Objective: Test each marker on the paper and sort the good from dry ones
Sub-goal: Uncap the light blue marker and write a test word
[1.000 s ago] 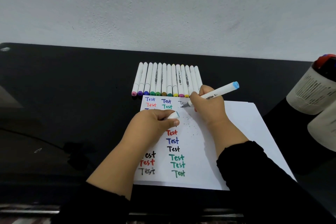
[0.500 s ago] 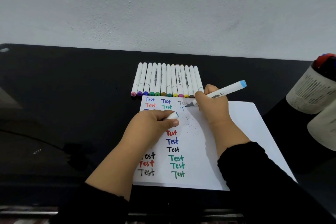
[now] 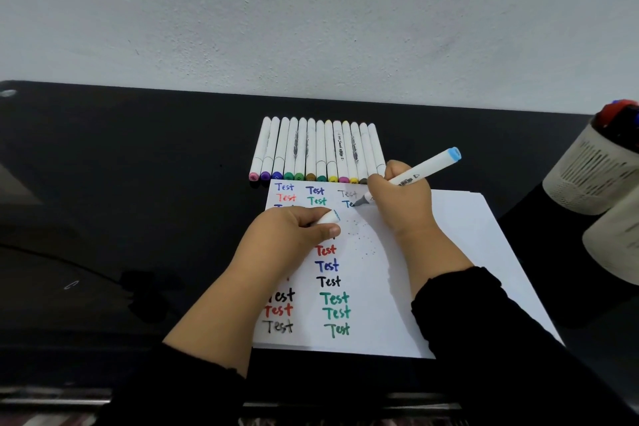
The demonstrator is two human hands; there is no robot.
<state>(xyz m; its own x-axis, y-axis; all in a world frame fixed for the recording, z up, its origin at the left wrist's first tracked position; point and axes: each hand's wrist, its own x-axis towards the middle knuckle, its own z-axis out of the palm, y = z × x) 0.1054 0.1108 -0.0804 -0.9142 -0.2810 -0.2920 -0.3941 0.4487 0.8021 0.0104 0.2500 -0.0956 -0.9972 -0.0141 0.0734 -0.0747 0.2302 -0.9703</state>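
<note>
On the black counter, the paper lies just below a row of tested markers. The right hand grips a blue-capped marker, its tip mid-word near the paper's top edge; the left hand pinches what looks like its cap. Next comes finishing the word, judging the ink, recapping and sorting.

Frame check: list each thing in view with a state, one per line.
Light-blue marker: uncapped, tilted, tip on the paper.
Right hand: gripping that marker.
Cap: off, held in left hand.
Row of markers: capped, lying side by side.
Paper: flat, partly filled with "Test" marks.
Holder: upright, markers inside.
</note>
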